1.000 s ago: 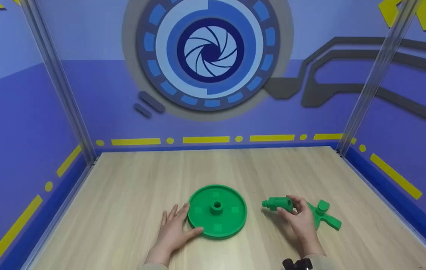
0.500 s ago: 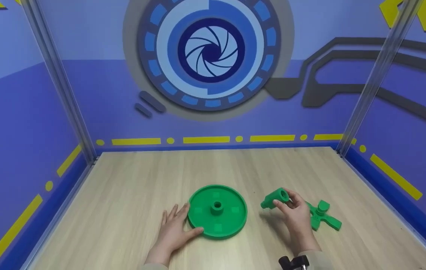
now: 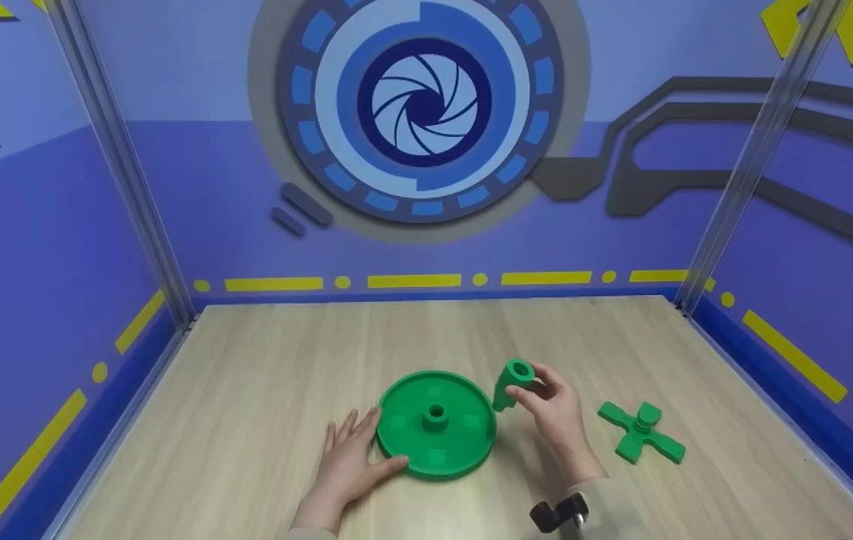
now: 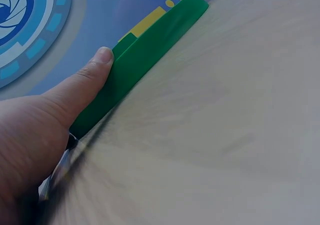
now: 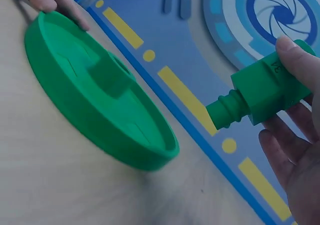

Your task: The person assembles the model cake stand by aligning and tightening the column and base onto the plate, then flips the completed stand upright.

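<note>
Green threaded peg [image 5: 262, 87] near round rimmed dish [image 3: 464, 444]

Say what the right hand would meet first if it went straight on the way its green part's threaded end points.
Probably the edge of the green disc: the green part in the right hand has its threaded end angled down toward it. Height is unclear, so the tabletop alongside is possible.

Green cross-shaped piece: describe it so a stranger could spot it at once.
On the wooden tabletop, find the round green tray. Look right, past the right hand holding a threaded green peg, to the cross-shaped piece. Its four spreading arms set it apart, and no hand touches it.
</note>
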### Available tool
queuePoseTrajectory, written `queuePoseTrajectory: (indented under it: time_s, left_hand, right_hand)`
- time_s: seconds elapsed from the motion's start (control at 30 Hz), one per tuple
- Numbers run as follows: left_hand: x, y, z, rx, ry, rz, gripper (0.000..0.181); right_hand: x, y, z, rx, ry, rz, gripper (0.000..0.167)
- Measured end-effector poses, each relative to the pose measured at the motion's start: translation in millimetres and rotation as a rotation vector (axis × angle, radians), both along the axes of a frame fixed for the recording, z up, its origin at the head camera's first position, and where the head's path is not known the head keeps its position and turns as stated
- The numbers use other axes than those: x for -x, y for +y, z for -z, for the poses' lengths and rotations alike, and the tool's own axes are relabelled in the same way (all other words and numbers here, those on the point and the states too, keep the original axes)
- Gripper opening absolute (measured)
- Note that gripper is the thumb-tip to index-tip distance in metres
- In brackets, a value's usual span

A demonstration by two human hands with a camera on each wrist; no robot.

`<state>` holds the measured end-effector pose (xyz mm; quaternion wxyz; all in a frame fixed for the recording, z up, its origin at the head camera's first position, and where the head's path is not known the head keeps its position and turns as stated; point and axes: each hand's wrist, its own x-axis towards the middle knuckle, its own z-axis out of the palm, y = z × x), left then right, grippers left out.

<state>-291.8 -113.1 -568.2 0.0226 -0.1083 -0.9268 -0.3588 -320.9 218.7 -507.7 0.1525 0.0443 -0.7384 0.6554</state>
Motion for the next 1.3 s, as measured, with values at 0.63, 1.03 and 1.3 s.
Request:
queuePoseTrajectory:
  time_s: [0.63,1.03,1.3]
  left_hand:
    - [3.3,-0.4,0.6,0.011,-0.001,-0.004,0.105]
    - [0.0,-0.7,0.2,0.015,0.020,-0.002,0.105]
    - [0.7,-0.6,0.7,0.017,0.011,-0.004,0.106]
  right_hand:
    - [21.0,-76,4.1,-0.100,0.027,-0.172,0.046]
    - [25.9,-83,17.6,-0.154,0.018,-0.219,0.050]
    - [26.9,-85,21.1,-0.161,0.007,-0.241,0.053]
